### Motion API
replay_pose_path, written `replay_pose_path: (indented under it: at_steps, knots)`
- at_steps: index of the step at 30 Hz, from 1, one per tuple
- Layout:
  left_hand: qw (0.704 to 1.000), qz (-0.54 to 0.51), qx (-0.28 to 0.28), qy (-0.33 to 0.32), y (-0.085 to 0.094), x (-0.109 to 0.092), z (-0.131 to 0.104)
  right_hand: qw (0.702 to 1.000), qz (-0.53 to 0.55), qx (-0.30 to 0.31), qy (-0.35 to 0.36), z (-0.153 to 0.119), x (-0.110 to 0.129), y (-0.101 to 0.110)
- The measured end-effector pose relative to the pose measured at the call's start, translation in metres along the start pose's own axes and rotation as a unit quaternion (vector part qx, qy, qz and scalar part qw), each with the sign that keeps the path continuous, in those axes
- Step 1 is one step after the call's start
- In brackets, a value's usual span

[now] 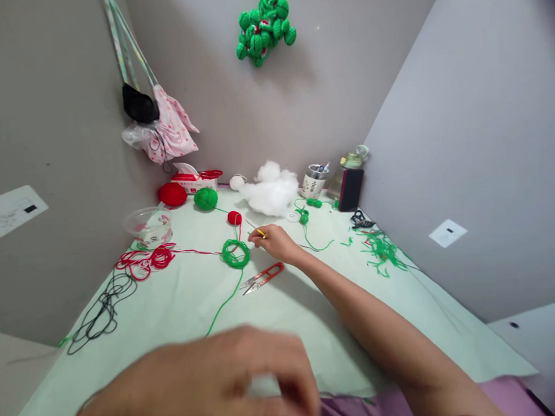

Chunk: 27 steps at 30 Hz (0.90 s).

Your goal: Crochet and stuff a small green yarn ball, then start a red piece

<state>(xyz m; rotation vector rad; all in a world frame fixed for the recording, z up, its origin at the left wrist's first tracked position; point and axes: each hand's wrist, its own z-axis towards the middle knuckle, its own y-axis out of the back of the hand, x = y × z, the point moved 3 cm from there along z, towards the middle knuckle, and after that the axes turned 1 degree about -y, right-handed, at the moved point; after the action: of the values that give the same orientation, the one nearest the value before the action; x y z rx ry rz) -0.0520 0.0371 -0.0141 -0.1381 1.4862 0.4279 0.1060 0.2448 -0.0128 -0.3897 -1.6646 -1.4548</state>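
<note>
My right hand (276, 242) reaches out over the middle of the table, its fingers closed on a thin crochet hook (261, 233) with a yellow part. A coil of green yarn (235, 254) lies just left of that hand, its loose strand running toward me. Beyond it sits a small red crocheted ball (234, 218). Thread snips (264, 277) with red handles rest below the right hand. Close to the camera, my left hand (223, 380) hovers above the table's front edge. Its fingers are curled and smeared by motion, so what they hold, if anything, does not show.
White stuffing (272, 192) lies at the back, near a green ball (205, 199) and a tissue box (194, 181). Left are a clear bowl (149, 226), red yarn (150, 260) and black cord (104, 309). Right are a phone (351, 190) and green scraps (384, 251).
</note>
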Motion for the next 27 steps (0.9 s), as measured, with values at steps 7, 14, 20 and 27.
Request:
replay_pose_path:
  at_steps: [7, 14, 20, 27]
  knots:
    - [0.816, 0.395, -0.333, 0.259, 0.157, -0.02, -0.018, 0.996, -0.07, 0.049, 0.015, 0.019, 0.03, -0.029]
    - [0.732, 0.396, -0.425, 0.356, 0.198, 0.01, -0.084, 0.996, -0.017, 0.087, 0.031, 0.012, 0.054, -0.039]
    - [0.739, 0.351, -0.483, 0.313, 0.192, 0.012, -0.083, 0.987, 0.104, 0.12, 0.018, 0.001, 0.063, -0.045]
    - [0.836, 0.134, -0.53, 0.049, 0.144, -0.031, -0.04, 0.952, 0.26, 0.159, 0.0, -0.026, 0.076, -0.035]
